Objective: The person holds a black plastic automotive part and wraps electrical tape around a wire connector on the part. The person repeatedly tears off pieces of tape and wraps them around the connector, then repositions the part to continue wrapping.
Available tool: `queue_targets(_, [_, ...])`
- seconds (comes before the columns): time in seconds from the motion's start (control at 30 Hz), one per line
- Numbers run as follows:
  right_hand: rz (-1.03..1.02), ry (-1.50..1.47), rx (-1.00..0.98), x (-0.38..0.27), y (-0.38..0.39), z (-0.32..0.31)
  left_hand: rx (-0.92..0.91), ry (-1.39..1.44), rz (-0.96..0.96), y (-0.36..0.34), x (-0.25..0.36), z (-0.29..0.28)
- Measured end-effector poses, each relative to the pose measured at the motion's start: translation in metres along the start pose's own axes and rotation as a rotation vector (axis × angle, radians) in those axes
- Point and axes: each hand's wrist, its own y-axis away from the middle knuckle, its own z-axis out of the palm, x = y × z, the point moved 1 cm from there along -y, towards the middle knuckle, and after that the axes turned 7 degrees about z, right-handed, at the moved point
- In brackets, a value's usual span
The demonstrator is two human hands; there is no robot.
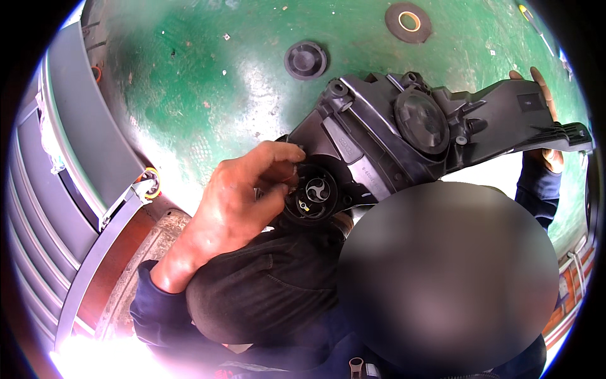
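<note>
A black car headlamp housing (pixel 379 139) lies back side up across my lap, tilted up toward the right. My left hand (pixel 233 196) is at the round opening (pixel 309 192) on its left end, thumb and fingers curled together at the rim. Whatever those fingertips pinch is too small to make out. Inside the opening show a silver swirl-shaped part and a small yellow piece. A round black cap (pixel 421 120) covers another opening. My right hand (pixel 550 161) grips the housing's right end from behind, mostly hidden by it.
On the green floor (pixel 240 38) lie a loose round black cap (pixel 305 60), a roll of dark tape (pixel 409 23) and a yellow-handled tool (pixel 529 16). A grey ribbed cabinet or shutter (pixel 44 234) stands at the left, by a grey frame with a yellow-rimmed wheel (pixel 151 182).
</note>
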Motion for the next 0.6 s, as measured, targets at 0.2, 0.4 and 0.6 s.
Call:
queue_targets(0.2, [-0.001, -0.019, -0.004, 0.003, 0.001, -0.003, -0.074, -0.023, 0.16, -0.008, -0.004, -0.001])
queue_targets(0.4, [-0.007, -0.041, -0.013, 0.009, 0.004, -0.007, -0.234, -0.064, 0.208, -0.011, 0.005, -0.009])
queue_targets(0.6, [0.014, -0.044, 0.019, 0.005, 0.006, -0.004, -0.254, -0.137, 0.318, -0.015, -0.004, -0.004])
